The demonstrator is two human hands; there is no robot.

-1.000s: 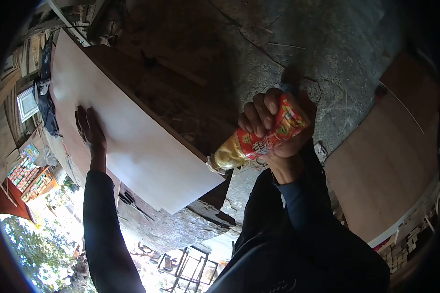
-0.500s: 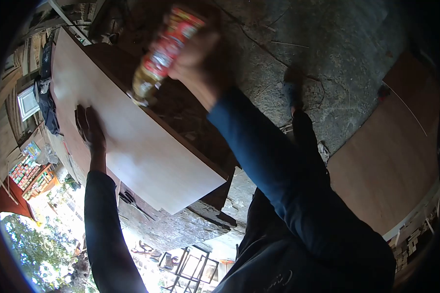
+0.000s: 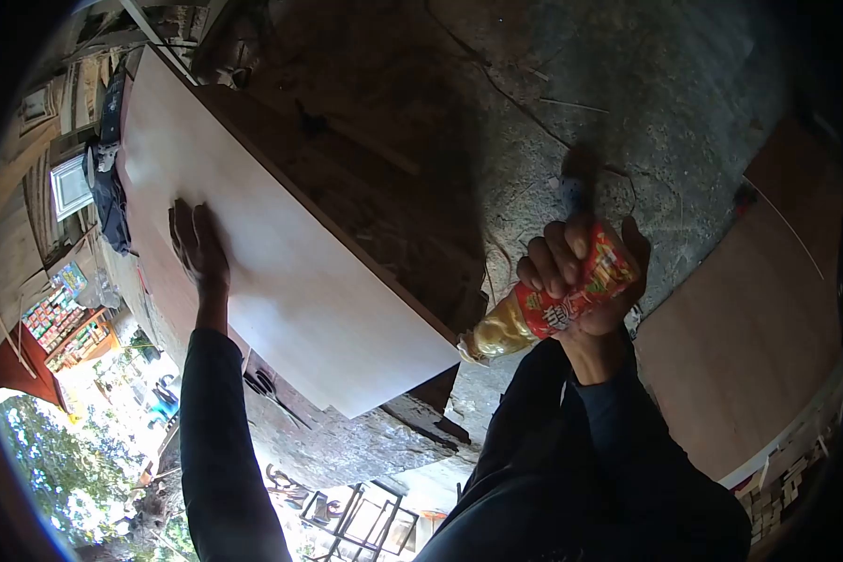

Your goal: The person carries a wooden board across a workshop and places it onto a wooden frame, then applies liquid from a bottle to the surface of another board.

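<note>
A pale, smooth wooden panel (image 3: pixel 300 290) lies at an angle on my left. My left hand (image 3: pixel 199 248) rests flat on it, fingers stretched out and holding nothing. In my right hand (image 3: pixel 601 321) is a red-and-yellow printed plastic pouch (image 3: pixel 548 312), with the fingers wrapped round it. The pouch narrows to a see-through end filled with something amber, pointing left. That tip is right at the panel's near right corner; whether it touches cannot be made out.
Scissors (image 3: pixel 270 389) lie below the panel's lower edge. A second brown board (image 3: pixel 731 347) stands at the right. Behind the pouch is rough concrete floor (image 3: pixel 646 140), with a foot on it. Metal frames (image 3: pixel 365 520) stand at the bottom, and a dark cloth (image 3: pixel 110 201) hangs at the panel's far left.
My right hand has carried the pouch from above the panel's upper edge down and right to its near corner. My left hand stays flat on the panel; the view has shifted slightly.
</note>
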